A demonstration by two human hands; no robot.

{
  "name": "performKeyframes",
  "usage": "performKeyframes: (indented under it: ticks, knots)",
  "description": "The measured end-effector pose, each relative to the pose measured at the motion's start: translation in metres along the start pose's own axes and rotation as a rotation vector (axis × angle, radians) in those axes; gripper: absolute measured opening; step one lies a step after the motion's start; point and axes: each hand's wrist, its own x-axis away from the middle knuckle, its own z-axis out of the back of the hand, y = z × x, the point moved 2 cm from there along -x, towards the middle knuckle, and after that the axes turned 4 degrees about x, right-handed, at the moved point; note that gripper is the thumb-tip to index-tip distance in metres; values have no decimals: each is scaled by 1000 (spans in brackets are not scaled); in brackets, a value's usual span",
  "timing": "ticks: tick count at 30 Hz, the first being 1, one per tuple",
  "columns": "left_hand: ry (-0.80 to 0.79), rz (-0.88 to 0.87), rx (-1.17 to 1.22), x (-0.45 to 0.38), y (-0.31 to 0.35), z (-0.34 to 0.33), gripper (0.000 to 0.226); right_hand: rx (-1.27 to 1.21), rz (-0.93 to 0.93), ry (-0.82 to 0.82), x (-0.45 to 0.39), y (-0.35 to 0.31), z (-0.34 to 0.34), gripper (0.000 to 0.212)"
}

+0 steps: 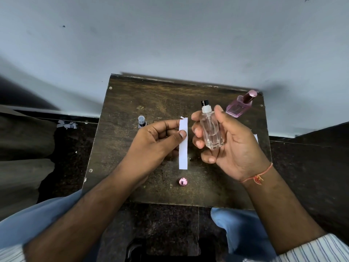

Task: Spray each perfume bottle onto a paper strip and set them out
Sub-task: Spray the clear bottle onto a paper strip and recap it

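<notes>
My right hand (226, 140) grips a clear glass perfume bottle (211, 129) with a white collar and black spray nozzle, held upright above the table. My left hand (158, 140) pinches a white paper strip (183, 148) between thumb and fingers, upright just left of the bottle. A pink perfume bottle (240, 106) with a dark red cap stands at the table's far right corner. A small bottle with a grey cap (141, 121) stands behind my left hand, partly hidden. A round pink cap (182, 181) lies on the table near its front.
The small dark wooden table (117, 148) stands against a pale wall. Another white paper piece (255, 138) peeks out behind my right hand. Torn paper scraps (67, 124) lie on the dark floor to the left. My knees in blue trousers flank the table's front edge.
</notes>
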Motion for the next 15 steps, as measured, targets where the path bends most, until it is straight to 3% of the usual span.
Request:
performKeyframes:
  ticks: [6,9,12,15]
  knots:
    - [7,0,-3,-2,-3,1,25,-25,-38,14,-1,-1,3,34]
    - [15,-8,-22,-3,-3,1,26,56,-61,40,-2,0,3,42]
    - [15,-22,-51,-4,-4,1,27,242,-58,148,-2,2,-2,58]
    - [15,-26,-82,-5,-5,1,27,619,67,336,-1,1,-5,66]
